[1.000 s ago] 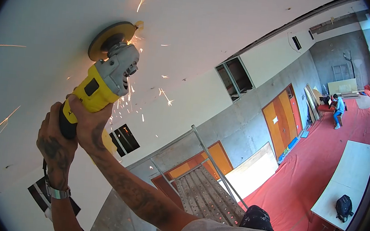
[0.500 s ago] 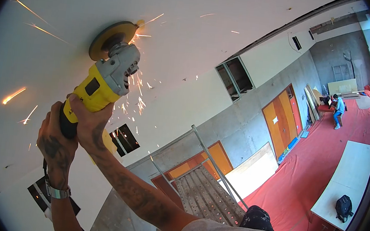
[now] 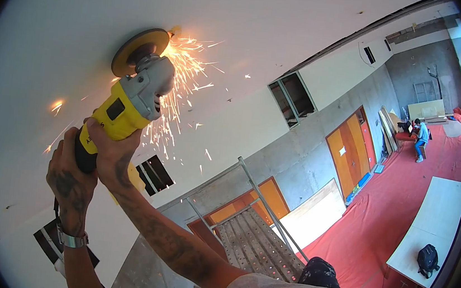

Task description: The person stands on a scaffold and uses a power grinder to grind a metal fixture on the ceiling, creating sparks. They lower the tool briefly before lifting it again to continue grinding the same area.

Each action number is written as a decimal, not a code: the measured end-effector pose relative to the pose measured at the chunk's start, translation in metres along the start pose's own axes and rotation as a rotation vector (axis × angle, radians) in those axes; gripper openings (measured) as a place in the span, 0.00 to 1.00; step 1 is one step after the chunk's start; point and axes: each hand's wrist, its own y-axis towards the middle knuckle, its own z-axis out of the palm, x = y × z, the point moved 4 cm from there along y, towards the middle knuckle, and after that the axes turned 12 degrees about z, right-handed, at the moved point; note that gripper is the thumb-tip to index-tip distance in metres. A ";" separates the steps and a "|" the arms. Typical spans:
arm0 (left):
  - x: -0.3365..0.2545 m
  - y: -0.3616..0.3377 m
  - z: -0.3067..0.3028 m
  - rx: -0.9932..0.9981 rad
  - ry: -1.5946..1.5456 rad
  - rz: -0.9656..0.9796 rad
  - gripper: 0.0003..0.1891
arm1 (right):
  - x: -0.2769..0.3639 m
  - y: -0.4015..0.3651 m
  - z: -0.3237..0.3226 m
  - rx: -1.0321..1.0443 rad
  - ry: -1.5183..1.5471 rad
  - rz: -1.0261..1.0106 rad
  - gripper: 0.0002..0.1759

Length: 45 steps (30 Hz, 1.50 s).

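Overhead, I hold a yellow and grey angle grinder [image 3: 115,110] with its head raised toward the white ceiling [image 3: 244,10]. My right hand [image 3: 114,151] is closed around the yellow body, thumb across its side. Behind it, my left hand [image 3: 71,178], with a metal watch on the wrist, wraps the black rear end. The grinder's disc [image 3: 140,53] has its edge at a small yellowish spot [image 3: 175,29] on the ceiling. Bright sparks [image 3: 181,66] spray from that contact, mostly downward and to the right. Some fingers are hidden behind the tool.
Below me is a perforated metal scaffold platform [image 3: 256,245] with tubular rails [image 3: 262,189]. Dark openings [image 3: 292,99] break the white surface. Far below, a person [image 3: 421,139] sits on the red-covered floor [image 3: 389,183]. A backpack [image 3: 428,259] lies on a long white table [image 3: 430,221].
The spark spray has grown much denser and brighter at the disc's edge. The disc and both hands have barely shifted.
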 end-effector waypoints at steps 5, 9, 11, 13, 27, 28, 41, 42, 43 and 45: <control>-0.002 0.004 -0.002 0.019 -0.005 -0.030 0.32 | -0.002 0.002 0.001 0.016 -0.026 0.033 0.25; -0.003 0.004 -0.003 0.033 -0.010 -0.041 0.31 | 0.003 0.001 0.001 0.002 -0.026 -0.029 0.22; -0.005 0.005 -0.004 0.021 -0.005 -0.029 0.31 | 0.002 0.002 0.000 0.011 -0.026 -0.034 0.22; -0.005 0.003 -0.003 0.018 0.000 -0.025 0.31 | 0.003 0.000 0.001 0.002 -0.021 -0.008 0.20; -0.003 0.002 0.003 0.021 -0.031 -0.037 0.33 | 0.005 0.002 -0.002 0.004 -0.005 -0.031 0.19; -0.003 0.002 0.004 0.013 -0.028 -0.032 0.33 | 0.005 0.002 -0.002 0.005 -0.008 -0.040 0.20; -0.003 0.002 0.005 0.023 -0.019 -0.043 0.32 | 0.000 0.006 -0.004 0.034 -0.062 0.026 0.27; -0.003 0.002 0.005 0.019 -0.022 -0.037 0.32 | -0.001 0.006 -0.005 0.028 -0.054 0.018 0.27; -0.003 0.002 0.004 0.019 -0.026 -0.041 0.32 | -0.002 0.006 -0.005 0.024 -0.045 0.010 0.27; -0.004 0.003 0.004 0.018 -0.033 -0.050 0.33 | -0.003 0.007 -0.005 0.021 -0.033 0.010 0.27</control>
